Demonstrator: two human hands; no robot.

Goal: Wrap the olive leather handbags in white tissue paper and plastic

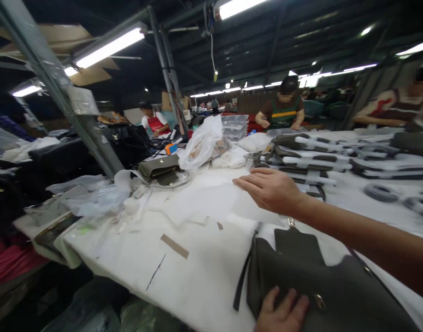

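Observation:
A dark olive-grey handbag [301, 272] lies on the white-covered table at the lower right, its flap tab with a gold clasp pointing away from me. My left hand [284, 311] rests on its near side, fingers spread, near a small gold fitting. Reaching across from the right, my right hand [268, 188] is stretched out above the bag's far side. Its fingers are extended at the edge of thin white sheets [211, 200]; whether they touch them I cannot tell. A narrow dark strap [244, 272] hangs off the bag's left side.
Another olive bag [161, 169] sits further back, beside a white plastic bag [204, 143]. Several wrapped olive bags [308, 161] are stacked at right. A metal post [69, 101] rises at left. Scraps [175, 246] lie on the table [118, 253]. Co-workers [284, 108] sit beyond.

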